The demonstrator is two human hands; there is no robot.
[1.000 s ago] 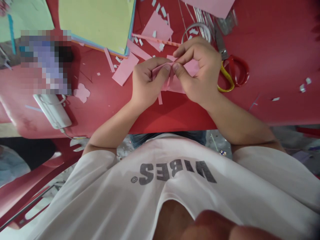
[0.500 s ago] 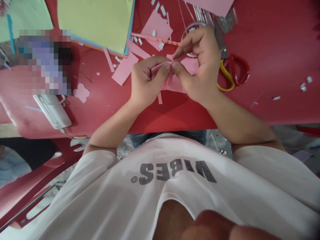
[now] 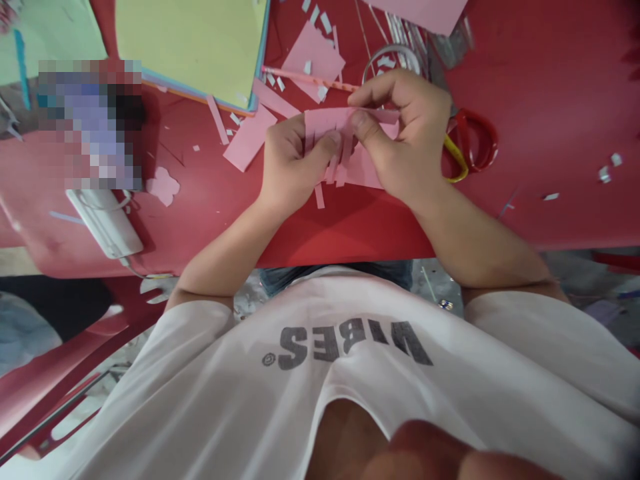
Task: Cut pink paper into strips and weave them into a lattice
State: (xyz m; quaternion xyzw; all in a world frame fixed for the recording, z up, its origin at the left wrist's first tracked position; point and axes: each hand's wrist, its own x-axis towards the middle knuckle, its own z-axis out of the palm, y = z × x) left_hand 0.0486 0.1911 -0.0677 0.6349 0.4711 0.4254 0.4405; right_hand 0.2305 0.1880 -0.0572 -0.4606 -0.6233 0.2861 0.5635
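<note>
A pink paper strip (image 3: pixel 325 121) with slits cut along its near edge is held up between my two hands. My left hand (image 3: pixel 295 160) is closed on its left part, the thumb lying across the cut fringe. With thumb and index finger, my right hand (image 3: pixel 400 133) pinches the strip's upper edge farther right. Another piece of pink paper (image 3: pixel 367 167) lies beneath the hands, partly covered by them. Scissors (image 3: pixel 477 143) with red and yellow handles rest just right of my right hand, their blades partly hidden behind it. Beyond the fingers lies a pink pencil (image 3: pixel 310 78).
A stack of coloured paper (image 3: pixel 195 47) lies at the back left. Pink paper offcuts (image 3: pixel 250 137) and white scraps are scattered around. A roll of tape (image 3: pixel 395 57) sits behind my right hand. A white power bank (image 3: pixel 107 223) with a cable is near the table's left front edge.
My right hand has shifted slightly right and toward me. The pink strip has tilted open, so its face and slits now show between the hands.
</note>
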